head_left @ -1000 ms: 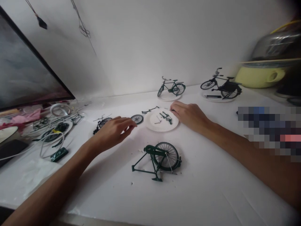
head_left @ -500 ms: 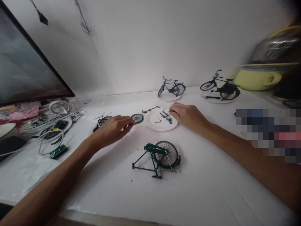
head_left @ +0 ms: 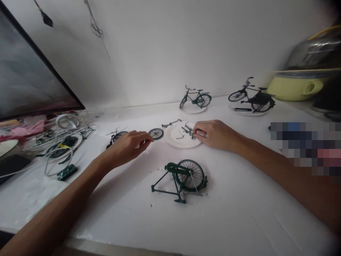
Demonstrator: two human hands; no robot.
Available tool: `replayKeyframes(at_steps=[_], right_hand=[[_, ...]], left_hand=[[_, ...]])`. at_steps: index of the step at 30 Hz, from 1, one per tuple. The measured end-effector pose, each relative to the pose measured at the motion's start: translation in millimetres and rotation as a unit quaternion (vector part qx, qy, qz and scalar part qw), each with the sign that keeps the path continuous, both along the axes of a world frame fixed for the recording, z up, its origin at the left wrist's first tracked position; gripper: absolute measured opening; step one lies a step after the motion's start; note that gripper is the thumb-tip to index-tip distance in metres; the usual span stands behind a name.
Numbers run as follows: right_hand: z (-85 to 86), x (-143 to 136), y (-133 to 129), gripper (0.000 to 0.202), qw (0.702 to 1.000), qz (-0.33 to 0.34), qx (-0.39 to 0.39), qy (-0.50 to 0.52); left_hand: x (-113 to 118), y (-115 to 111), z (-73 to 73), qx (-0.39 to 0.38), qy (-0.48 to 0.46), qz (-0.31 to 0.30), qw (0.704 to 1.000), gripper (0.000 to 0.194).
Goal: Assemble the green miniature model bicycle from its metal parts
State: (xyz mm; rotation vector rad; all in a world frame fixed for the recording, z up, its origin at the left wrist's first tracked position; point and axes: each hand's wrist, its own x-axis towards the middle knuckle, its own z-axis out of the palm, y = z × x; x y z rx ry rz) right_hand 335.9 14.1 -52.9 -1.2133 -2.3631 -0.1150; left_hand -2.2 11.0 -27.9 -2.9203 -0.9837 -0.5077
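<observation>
A green toy bicycle frame with its rear wheel [head_left: 178, 177] lies on its side on the white tabletop in front of me. My left hand [head_left: 134, 141] hovers to the left of a loose spoked wheel [head_left: 156, 133], fingers curled in a pinch; whatever is in them does not show. On the right rim of a white paper plate [head_left: 173, 142], my right hand [head_left: 209, 131] has its fingers drawn together beside small dark bicycle parts [head_left: 188, 131]. I cannot make out what those fingertips hold. A thin dark part [head_left: 171, 123] rests across the plate's back edge.
Behind stand a green toy bicycle [head_left: 196, 97] and a black one [head_left: 252, 97] on plates. More bicycle parts [head_left: 116, 137] lie beyond my left hand. A monitor [head_left: 29, 67], cables and a parts plate [head_left: 76, 144] crowd the left; a yellow-green pot [head_left: 295, 87] stands back right.
My right hand has shifted slightly down and closer over the plate's right rim, its fingers more curled. The left hand stays nearly still. The view has shifted slightly.
</observation>
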Motion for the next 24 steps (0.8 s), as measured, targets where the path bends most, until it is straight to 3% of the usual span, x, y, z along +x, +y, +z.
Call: replayKeyframes(at_steps=[5, 9, 11, 15, 20, 24], right_hand=[[5.7, -12, -6, 0.016, 0.999, -0.002, 0.000, 0.038], [14.0, -33, -21, 0.012, 0.997, 0.018, -0.004, 0.079], [16.2, -46, -31, 0.009, 0.993, 0.056, -0.018, 0.099], [11.2, -66, -46, 0.009, 0.965, 0.179, -0.073, 0.178], [-1.3, -73, -47, 0.023, 0.949, 0.176, -0.121, 0.232], [1.0, -75, -48, 0.010, 0.948, 0.142, -0.137, 0.250]], left_hand=[[11, -10, 2.2, -0.004, -0.008, -0.024, 1.000, 0.017], [26, -23, 2.4, 0.048, -0.066, -0.046, 0.996, 0.022], [33, -30, 2.4, 0.096, -0.085, -0.062, 0.990, 0.028], [38, -38, 3.6, 0.171, -0.089, -0.124, 0.973, 0.019], [38, -37, 5.7, 0.100, -0.057, -0.164, 0.980, 0.021], [40, -36, 3.8, 0.087, -0.042, -0.155, 0.983, 0.027]])
